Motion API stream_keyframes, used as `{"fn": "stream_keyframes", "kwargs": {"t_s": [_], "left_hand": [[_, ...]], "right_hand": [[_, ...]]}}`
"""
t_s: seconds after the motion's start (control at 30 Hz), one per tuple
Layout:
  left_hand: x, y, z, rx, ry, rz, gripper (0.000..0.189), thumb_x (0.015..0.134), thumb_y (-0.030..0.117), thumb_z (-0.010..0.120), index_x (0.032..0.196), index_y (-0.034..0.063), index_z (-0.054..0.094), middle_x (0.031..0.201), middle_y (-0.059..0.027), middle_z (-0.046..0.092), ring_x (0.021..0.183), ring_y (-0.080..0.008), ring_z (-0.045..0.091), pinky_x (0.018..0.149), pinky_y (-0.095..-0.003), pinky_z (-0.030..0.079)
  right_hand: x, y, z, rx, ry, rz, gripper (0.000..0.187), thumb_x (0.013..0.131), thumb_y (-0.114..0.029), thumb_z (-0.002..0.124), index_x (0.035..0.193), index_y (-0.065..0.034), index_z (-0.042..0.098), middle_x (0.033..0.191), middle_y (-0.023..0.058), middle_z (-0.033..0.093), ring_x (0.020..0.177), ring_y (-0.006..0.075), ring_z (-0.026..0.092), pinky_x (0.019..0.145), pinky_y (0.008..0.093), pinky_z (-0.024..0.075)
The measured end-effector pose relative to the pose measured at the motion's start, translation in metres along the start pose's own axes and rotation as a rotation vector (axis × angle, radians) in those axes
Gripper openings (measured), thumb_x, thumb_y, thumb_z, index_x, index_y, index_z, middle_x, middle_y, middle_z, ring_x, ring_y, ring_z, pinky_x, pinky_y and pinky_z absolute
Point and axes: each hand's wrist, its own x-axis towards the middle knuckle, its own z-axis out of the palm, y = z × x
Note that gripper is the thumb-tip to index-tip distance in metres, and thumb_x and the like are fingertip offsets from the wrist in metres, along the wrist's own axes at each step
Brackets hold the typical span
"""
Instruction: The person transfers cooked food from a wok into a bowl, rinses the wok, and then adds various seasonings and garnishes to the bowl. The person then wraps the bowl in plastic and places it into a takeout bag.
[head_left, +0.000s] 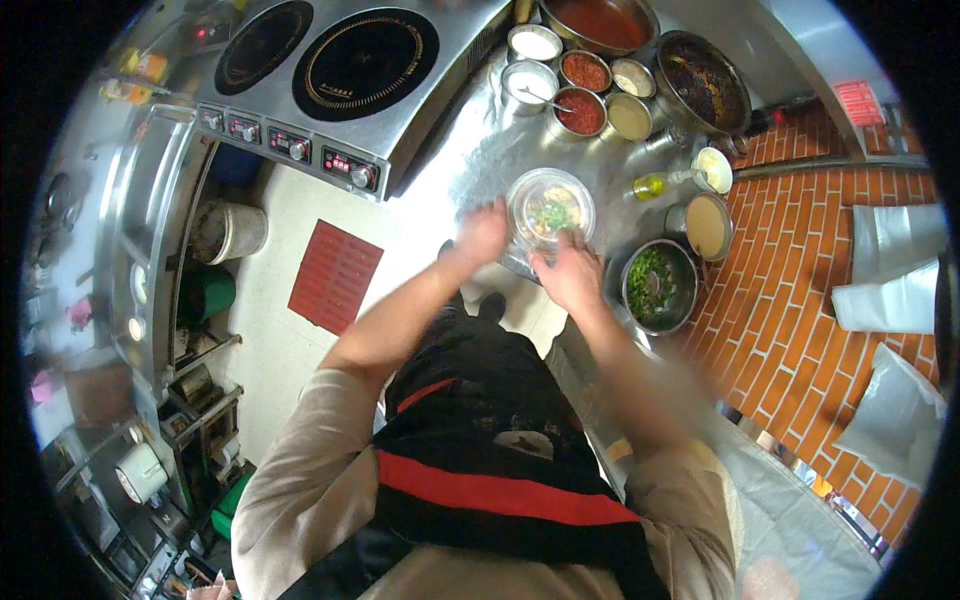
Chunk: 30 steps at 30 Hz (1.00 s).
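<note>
A round clear plastic container (553, 180) sits on the steel counter in front of me. Chopped green onion and pale food (555, 214) show inside it. Whether a lid covers it, I cannot tell. My right hand (574, 274) reaches its near rim, fingertips touching the edge and the thumb spread away to the left. Motion blurs my left hand (482, 232), which is beside the container's left side; its finger pose is unclear.
Metal tubs of red chili (585, 71), white powder (534, 43) and sauce (628, 118) crowd the back. Right of the container are a yellow-green oil bottle (651, 186), a tan sauce tub (707, 226) and a bowl of chopped greens (651, 281). An induction cooktop (365, 64) stands at left.
</note>
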Motion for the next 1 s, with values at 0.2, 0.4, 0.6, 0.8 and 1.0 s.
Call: {"fn": "stream_keyframes", "kwargs": {"t_s": [0.2, 0.4, 0.6, 0.8, 1.0], "left_hand": [[0.056, -0.006, -0.043, 0.084, -0.106, 0.230, 0.041, 0.083, 0.007, 0.055, 0.124, 0.0002, 0.055, 0.111, -0.0222, 0.066, 0.108, -0.0401, 0.062, 0.093, -0.0479, 0.050], [-0.038, -0.018, 0.048, -0.280, 0.155, 0.068, 0.056, 0.084, 0.009, 0.052, 0.137, -0.0066, 0.043, 0.103, -0.0296, 0.065, 0.101, -0.0451, 0.062, 0.091, -0.0520, 0.049], [-0.084, 0.034, 0.072, -0.204, 0.038, 0.064, 0.054, 0.085, 0.004, 0.050, 0.135, -0.0132, 0.040, 0.103, -0.0312, 0.063, 0.097, -0.0447, 0.062, 0.090, -0.0511, 0.049], [-0.059, 0.004, 0.039, -0.439, 0.022, -0.006, 0.047, 0.080, 0.005, 0.054, 0.125, -0.0087, 0.051, 0.101, -0.0273, 0.065, 0.090, -0.0411, 0.065, 0.080, -0.0473, 0.053], [-0.007, -0.089, 0.060, -0.579, 0.038, 0.217, 0.032, 0.088, 0.019, 0.057, 0.111, -0.0039, 0.060, 0.103, -0.0181, 0.067, 0.094, -0.0318, 0.062, 0.093, -0.0442, 0.048]], "right_hand": [[0.034, 0.028, -0.017, -0.286, 0.291, -0.480, 0.085, 0.081, -0.057, 0.068, 0.148, -0.0131, 0.041, 0.156, 0.0238, 0.026, 0.146, 0.0439, 0.020, 0.114, 0.0671, 0.0141], [0.052, 0.031, 0.015, -0.244, 0.383, -0.352, 0.086, 0.082, -0.060, 0.065, 0.151, -0.0174, 0.035, 0.159, 0.0249, 0.019, 0.148, 0.0472, 0.012, 0.114, 0.0680, 0.0125], [0.045, 0.019, 0.011, -0.262, 0.399, -0.335, 0.084, 0.084, -0.057, 0.064, 0.151, -0.0127, 0.037, 0.159, 0.0241, 0.021, 0.146, 0.0474, 0.017, 0.112, 0.0684, 0.0161], [0.023, -0.013, 0.000, -0.193, 0.005, -0.731, 0.041, 0.094, -0.026, 0.055, 0.131, -0.0089, 0.058, 0.134, 0.0105, 0.056, 0.122, 0.0297, 0.052, 0.101, 0.0409, 0.0438], [0.059, -0.026, 0.023, -0.060, -0.127, -0.675, 0.019, 0.084, -0.019, 0.059, 0.088, -0.0054, 0.072, 0.092, 0.0176, 0.069, 0.088, 0.0338, 0.064, 0.078, 0.0493, 0.0508]]}}
